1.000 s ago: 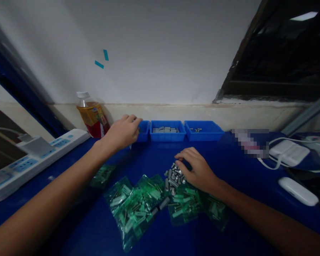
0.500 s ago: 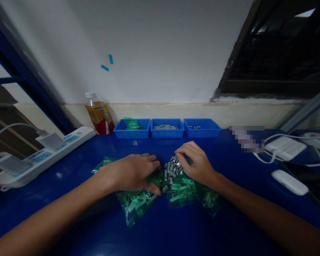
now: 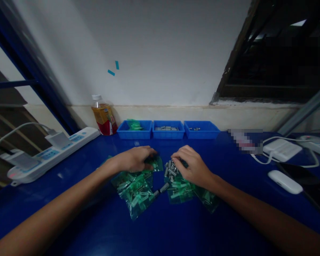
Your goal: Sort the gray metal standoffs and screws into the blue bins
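My left hand [image 3: 135,159] is curled around the edge of a small green plastic bag [image 3: 157,163], its thumb and fingers bent toward each other. Below its wrist lie more green bags of small parts [image 3: 136,192], partly overlapping. My right hand [image 3: 194,164] rests at a heap of short grey metal cylinders [image 3: 171,170], thumb and fingertips drawn together; what they pinch is hidden. Under that hand sit further green bags [image 3: 180,192]. Two loose grey cylinders [image 3: 164,187] lie end to end between the bag groups.
Three blue trays stand along the wall: one with green bags [image 3: 134,134], one with metal rods [image 3: 168,134], one with a few small pieces [image 3: 202,134]. A drink bottle [image 3: 104,117] and power strip [image 3: 56,154] are left; a white case [image 3: 285,181] and charger [image 3: 282,149] right.
My left hand has moved up and away from the lower bags, its fingers now curled at a bag's edge. My right hand stays at the metal heap. The view has shifted slightly.
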The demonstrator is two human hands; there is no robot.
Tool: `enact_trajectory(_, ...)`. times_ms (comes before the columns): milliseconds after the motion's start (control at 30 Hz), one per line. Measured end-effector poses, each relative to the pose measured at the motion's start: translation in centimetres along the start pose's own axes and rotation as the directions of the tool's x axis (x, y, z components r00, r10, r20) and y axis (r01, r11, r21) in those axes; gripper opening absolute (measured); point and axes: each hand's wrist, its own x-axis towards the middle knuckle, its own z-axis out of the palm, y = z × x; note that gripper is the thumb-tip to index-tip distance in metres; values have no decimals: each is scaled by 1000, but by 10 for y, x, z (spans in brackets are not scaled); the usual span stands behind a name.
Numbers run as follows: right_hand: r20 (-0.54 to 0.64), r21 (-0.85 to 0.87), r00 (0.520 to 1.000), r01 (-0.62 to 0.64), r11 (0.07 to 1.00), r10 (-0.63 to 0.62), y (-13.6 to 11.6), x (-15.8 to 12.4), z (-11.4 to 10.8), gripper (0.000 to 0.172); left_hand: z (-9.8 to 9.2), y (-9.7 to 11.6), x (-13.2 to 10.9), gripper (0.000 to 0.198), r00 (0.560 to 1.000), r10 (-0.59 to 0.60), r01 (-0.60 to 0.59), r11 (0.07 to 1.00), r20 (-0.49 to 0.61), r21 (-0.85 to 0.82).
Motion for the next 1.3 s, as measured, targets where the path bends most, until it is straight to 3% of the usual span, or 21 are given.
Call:
enact_trajectory(200,14,63,998,-66,996,66,-9,4,-3,10,3,-8,8,62,993,-113,119,981,45,-152)
enact_trajectory(367,67,81,984,-169,982,163,-19,10,-8,9,-1,-13,18,49,996,-69,66,997,-64,-45)
enact_trajectory(500,76,164,943,-332,929,324,-20,15,-7,12,-1,-10,23,32,974,-67,33,987,-215,-158)
enact_trajectory(567,122,319,881,-470,823,457,-20,18,-5,24,0,0,21,20,924,-5,-56,987,-383,-148)
enact_trajectory(667,222,599,772,-590,541,596,-26,23,-3,43,4,26,11,21,791,197,-206,977,-579,50)
enact_trajectory(733,256,724,758,-562,400,600,-33,25,-3,42,8,42,5,28,739,322,-280,946,-591,166)
enact_trajectory(800,239,785,762,-517,342,602,-38,24,-4,37,11,53,0,30,721,386,-312,922,-575,229)
enact_trajectory(900,75,760,725,-486,431,685,-38,19,-6,34,12,56,-1,26,755,322,-257,947,-572,193)
enact_trajectory(967,-95,667,716,-470,578,692,-33,14,-7,32,12,53,2,32,825,193,-202,978,-532,41)
enact_trajectory(1033,-244,525,760,-418,742,602,-28,10,-7,26,12,51,6,35,905,32,-141,963,-424,-229)
enact_trajectory(1100,-323,341,847,-312,887,422,-28,8,-6,17,12,50,11,47,955,-92,-72,850,-282,-522)
enact_trajectory(1200,-283,113,949,-113,987,141,-35,6,-3,16,10,48,16,45,963,-146,-60,701,-225,-710)
enact_trajectory(1300,-189,23,981,-28,999,32,-44,5,-2,20,-7,30,20,31,913,-151,-92,827,-378,-554)
